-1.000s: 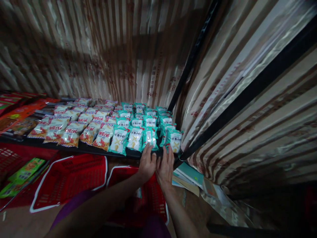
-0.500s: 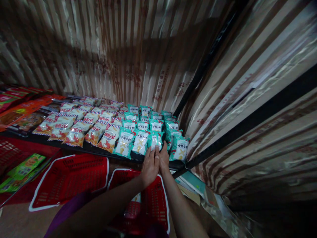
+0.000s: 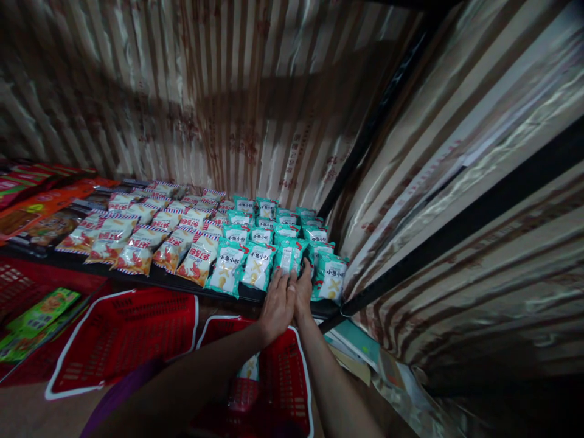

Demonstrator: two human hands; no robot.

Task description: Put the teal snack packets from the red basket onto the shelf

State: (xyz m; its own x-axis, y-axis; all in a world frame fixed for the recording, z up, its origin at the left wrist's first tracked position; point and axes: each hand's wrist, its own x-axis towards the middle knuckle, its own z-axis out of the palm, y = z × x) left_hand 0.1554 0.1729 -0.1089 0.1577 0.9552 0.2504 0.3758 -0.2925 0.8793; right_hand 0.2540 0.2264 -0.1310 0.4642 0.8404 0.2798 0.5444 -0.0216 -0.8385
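Both my hands are together at the front edge of the black shelf (image 3: 168,281), on a teal snack bag (image 3: 289,254). My left hand (image 3: 277,304) grips the bag's lower left end, its fingers pointing forward. My right hand (image 3: 303,293) holds the lower right side, with the thumbs close together. That bag shows a pale back-like side, partly hidden by my fingers. Beside it stand a teal bag (image 3: 258,266) on the left and another teal bag (image 3: 332,277) on the right, both with white fronts. More teal bags stand in rows behind.
White-and-orange snack bags (image 3: 139,249) fill the shelf's middle, with orange packs (image 3: 45,204) farther left. Below are a red basket (image 3: 123,334) and a second red basket (image 3: 287,365) with a bag inside. A black post (image 3: 365,134) and striped wrapping (image 3: 255,91) bound the shelf.
The held bag has come up and tilted slightly, showing more of its surface. My hands stay nearly in place. The view has shifted slightly.
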